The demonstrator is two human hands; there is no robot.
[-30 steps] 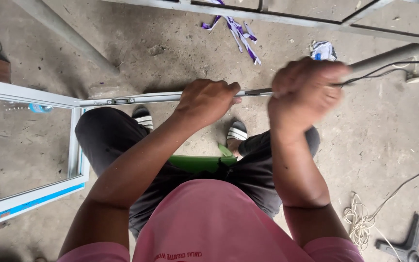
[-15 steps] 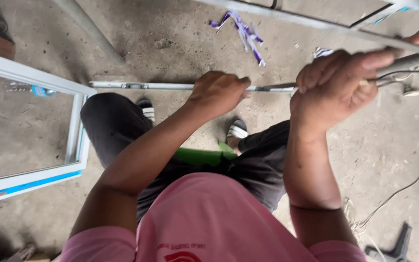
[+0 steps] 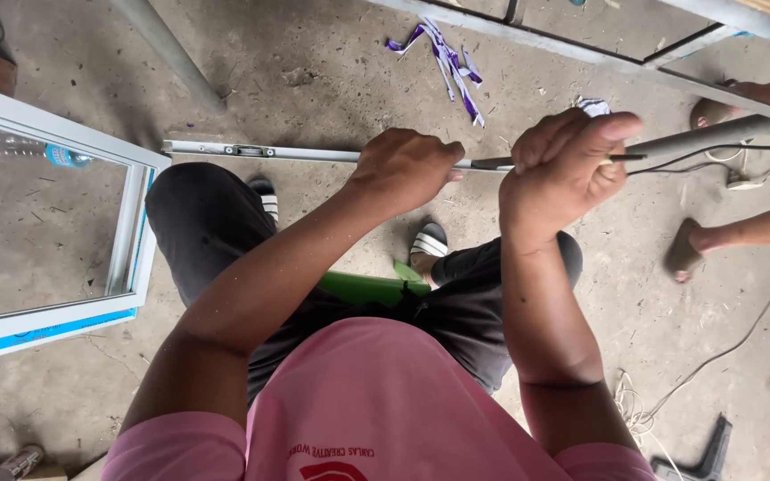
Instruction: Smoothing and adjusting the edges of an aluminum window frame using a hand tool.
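blue label strip (image 3: 42, 331) on white window frame (image 3: 64, 138), left

There are two hands, left hand (image 3: 407, 169) and right hand (image 3: 563, 174), one metal strip (image 3: 260, 152), one window frame (image 3: 55, 321), two sandals (image 3: 428, 242).

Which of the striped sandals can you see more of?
The sandal on the right, below the left hand. Its striped strap and toe show on the concrete floor. The other sandal is mostly hidden behind the black trouser knee.
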